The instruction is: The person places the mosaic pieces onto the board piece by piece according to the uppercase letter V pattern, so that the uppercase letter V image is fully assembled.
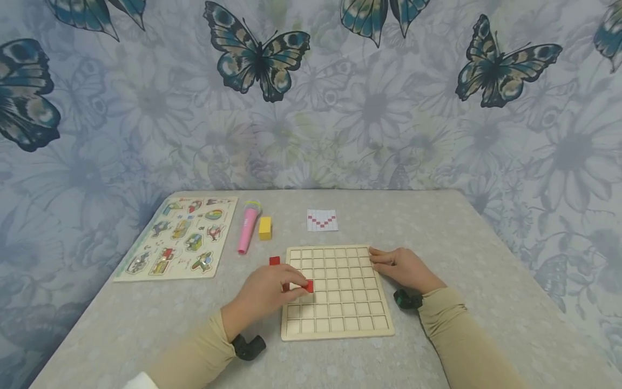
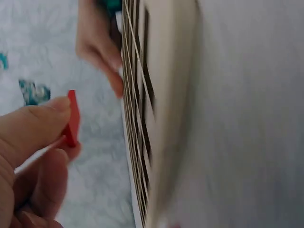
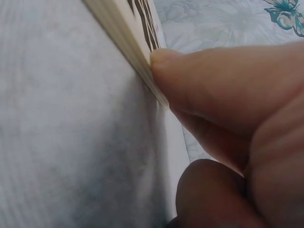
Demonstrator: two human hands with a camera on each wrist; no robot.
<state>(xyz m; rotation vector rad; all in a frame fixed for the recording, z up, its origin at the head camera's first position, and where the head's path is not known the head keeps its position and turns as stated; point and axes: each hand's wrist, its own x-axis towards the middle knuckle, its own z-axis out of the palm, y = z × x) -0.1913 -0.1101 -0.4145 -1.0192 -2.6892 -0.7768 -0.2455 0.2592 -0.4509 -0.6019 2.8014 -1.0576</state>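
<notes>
My left hand (image 1: 264, 294) pinches a small red square tile (image 1: 309, 286) between thumb and fingertips, over the left part of a pale wooden grid board (image 1: 337, 334). In the left wrist view the red tile (image 2: 72, 118) stands on edge in that pinch. Another red tile (image 1: 274, 260) lies just off the board's upper left side, and more red shows partly hidden behind the left hand. My right hand (image 1: 405, 268) holds the board's far right corner; in the right wrist view its thumb (image 3: 190, 71) presses on the board edge (image 3: 128, 47).
Behind the board lies a white card (image 1: 322, 220) with a red V pattern on a grid. A yellow block (image 1: 265, 228) and a pink toy microphone (image 1: 248, 229) lie to its left. A wooden picture puzzle (image 1: 182, 237) occupies the table's far left.
</notes>
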